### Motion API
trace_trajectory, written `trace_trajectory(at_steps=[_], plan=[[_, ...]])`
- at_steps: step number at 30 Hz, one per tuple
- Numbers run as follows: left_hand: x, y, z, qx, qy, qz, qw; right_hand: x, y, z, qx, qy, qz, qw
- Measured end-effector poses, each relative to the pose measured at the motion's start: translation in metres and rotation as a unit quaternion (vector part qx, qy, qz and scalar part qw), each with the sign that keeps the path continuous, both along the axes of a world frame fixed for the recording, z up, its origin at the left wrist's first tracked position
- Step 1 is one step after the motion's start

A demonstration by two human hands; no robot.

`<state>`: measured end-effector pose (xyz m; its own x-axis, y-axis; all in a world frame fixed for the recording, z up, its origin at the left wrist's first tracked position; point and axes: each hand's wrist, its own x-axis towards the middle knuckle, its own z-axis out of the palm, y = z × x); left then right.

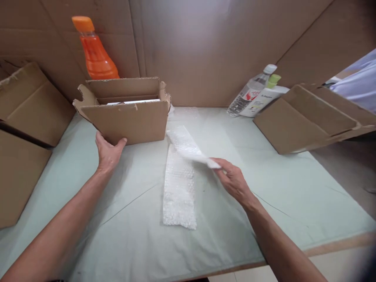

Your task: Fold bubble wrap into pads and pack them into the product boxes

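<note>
Cardboard point(229, 51) forms a wall behind pale green cloth point(126, 235). A box point(41, 105) is cut off at the far left edge; another box point(302, 121) sits at the far right. The middle box point(126, 123) stands open-topped on the cloth, left of centre, with something white point(133, 102) showing inside. Behind it rises an orange bottle point(96, 56), its base hidden. A clear bottle point(246, 94) and a white bottle point(263, 102) stand side by side near the box at the far right. Bubble wrap point(179, 192) lies right of the middle box, partly raised off the cloth; whether it is one folded strip or two, I cannot tell. The right hand point(233, 178) pinches the raised end between thumb and fingers. The left hand point(108, 152) is at the middle box's lower left corner, thumb spread wide from the fingers, some fingertips hidden.
</note>
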<state>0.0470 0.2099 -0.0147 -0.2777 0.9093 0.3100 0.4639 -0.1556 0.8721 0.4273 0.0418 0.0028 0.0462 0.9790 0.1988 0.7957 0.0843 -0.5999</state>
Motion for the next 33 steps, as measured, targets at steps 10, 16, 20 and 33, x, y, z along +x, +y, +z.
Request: trace_trajectory(at_steps=[10,16,20,33], plan=[[0.037,-0.161,0.032,-0.320,-0.333,-0.300,0.835,-0.103,-0.011,0.046,0.027,0.031,0.318,0.947],[0.012,-0.161,0.027,-0.414,-0.353,-0.219,0.810,-0.077,0.007,0.014,-0.004,-0.034,0.137,0.990],[-0.024,-0.174,0.030,-0.398,-0.369,-0.231,0.808,-0.061,0.032,-0.022,-0.009,-0.207,0.068,0.976],[-0.038,-0.193,0.028,-0.413,-0.428,-0.202,0.778,-0.045,0.151,0.062,0.175,-0.142,-0.003,0.974]])
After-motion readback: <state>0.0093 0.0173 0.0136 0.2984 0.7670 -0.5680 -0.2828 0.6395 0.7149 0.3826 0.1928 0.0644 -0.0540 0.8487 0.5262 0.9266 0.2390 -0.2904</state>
